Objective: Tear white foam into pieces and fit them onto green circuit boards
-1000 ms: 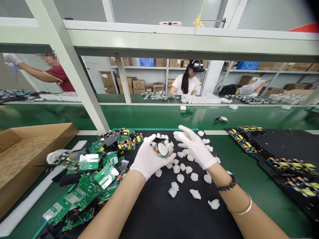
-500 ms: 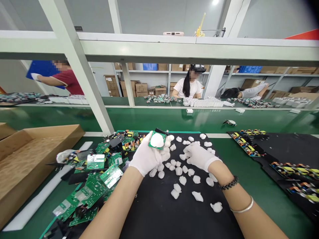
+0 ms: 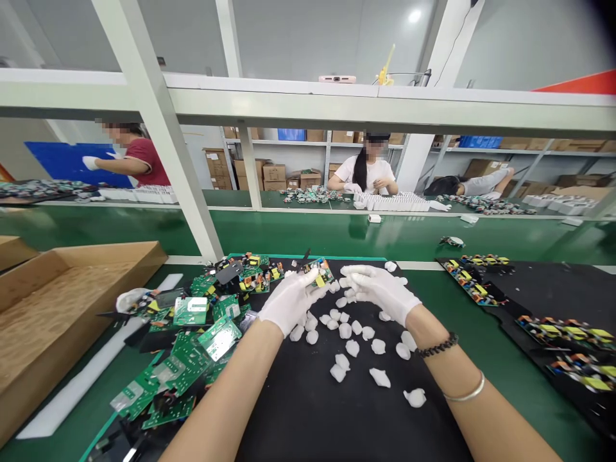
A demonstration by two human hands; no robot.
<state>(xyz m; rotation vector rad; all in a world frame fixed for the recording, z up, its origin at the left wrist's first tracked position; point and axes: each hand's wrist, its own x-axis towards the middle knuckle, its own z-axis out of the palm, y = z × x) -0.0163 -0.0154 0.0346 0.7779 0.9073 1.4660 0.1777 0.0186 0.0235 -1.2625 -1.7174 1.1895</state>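
My left hand (image 3: 291, 298), in a white glove, grips a small circuit board (image 3: 319, 273) by its edge. The board's component side, with yellow and orange parts, faces up. A black piece sticks up beside it. My right hand (image 3: 382, 292), also gloved, is just right of the board, above the white putty-like lumps (image 3: 345, 330). Its fingers are bent together toward the board; the white glove blends with the lumps, so what is in the fingers is unclear. Several more lumps lie scattered on the black mat (image 3: 351, 417) below both hands.
At left, a pile of green circuit boards (image 3: 185, 359) lies beside a cardboard tray (image 3: 96, 256). Rows of boards (image 3: 572, 330) sit on a black sheet at right. A metal frame post (image 3: 163, 141) rises ahead. Two people work across the green bench (image 3: 289, 234).
The board in my left hand has turned over, from the side with a white round patch to the component side. My right hand has lifted from the lumps and moved slightly left, toward the board.
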